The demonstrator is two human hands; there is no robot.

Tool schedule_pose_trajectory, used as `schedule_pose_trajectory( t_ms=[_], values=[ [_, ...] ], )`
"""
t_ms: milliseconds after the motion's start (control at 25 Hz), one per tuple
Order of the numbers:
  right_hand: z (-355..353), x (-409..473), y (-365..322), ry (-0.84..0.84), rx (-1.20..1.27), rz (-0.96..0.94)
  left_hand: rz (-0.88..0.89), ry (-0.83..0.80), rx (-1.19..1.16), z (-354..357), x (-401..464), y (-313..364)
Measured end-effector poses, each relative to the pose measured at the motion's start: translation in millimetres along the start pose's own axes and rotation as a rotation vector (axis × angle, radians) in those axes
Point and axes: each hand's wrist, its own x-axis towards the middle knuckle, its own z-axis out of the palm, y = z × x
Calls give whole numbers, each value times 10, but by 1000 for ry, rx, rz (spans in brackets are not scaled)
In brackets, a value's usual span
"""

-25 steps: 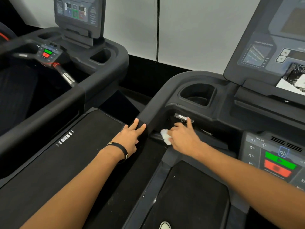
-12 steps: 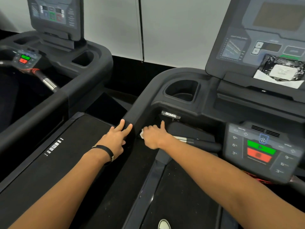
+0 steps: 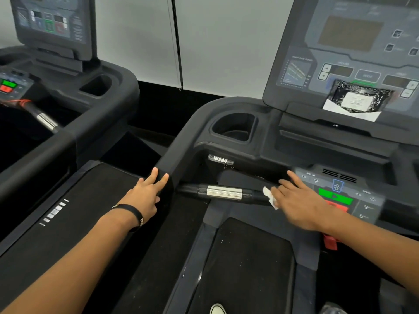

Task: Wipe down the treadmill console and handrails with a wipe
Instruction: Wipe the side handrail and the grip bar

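In the head view, the wipe (image 3: 269,197) has been carried rightward along the front bar (image 3: 223,192) since a second ago: then it was pressed at the bar's left end, under the inner corner of the left handrail (image 3: 174,155), and now it lies at the bar's right end, just beside the left edge of the control panel (image 3: 340,193). The bar's metal sensor (image 3: 224,191), covered by the hand half a second ago, is now exposed. This is judged to mean one pass along the bar's left half has been made and that the panel is likely next; the upper console (image 3: 344,55) and the handrails appear not yet reached in this stretch, though that cannot be confirmed. The right hand (image 3: 299,200) is held fairly flat, fingers extended toward the console, with the wipe tucked under its thumb side; whether it is pinched or only pressed is not clear, as the hand is motion-blurred. The left hand (image 3: 147,193) is kept where it was, relaxed and open, fingertips resting on the handrail's near corner, holding nothing. Most of the wipe is hidden beneath the right hand. The panel's lower part is covered by that hand and blurred. The console is cut off at the top and right edges, and a dark packet (image 3: 358,98) leaning on it cannot be identified.
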Motion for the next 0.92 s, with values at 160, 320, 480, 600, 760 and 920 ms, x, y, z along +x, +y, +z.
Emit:
schedule_pose_trajectory(
  t_ms=[160, 320, 480, 600, 760, 920],
  values=[
    [78, 133, -127, 114, -21, 3, 0, -12, 22, -5, 16, 0],
    [40, 486, -545, 106, 79, 15, -14, -14, 37, -14, 1, 24],
    [-116, 1011, -1012, 86, 75, -1, -17, -10, 49, -55, -17, 73],
    [-241, 1458, -1470, -8, 63, 8, -21, 2, 23, -53, -52, 101],
    [-189, 1284, -1301, 88, 99, 24, -11, 69, -20, 29, -121, 16],
    [5, 545, -532, 58, 84, 114, 1, 103, -86, 45, -163, -64]
  ],
)
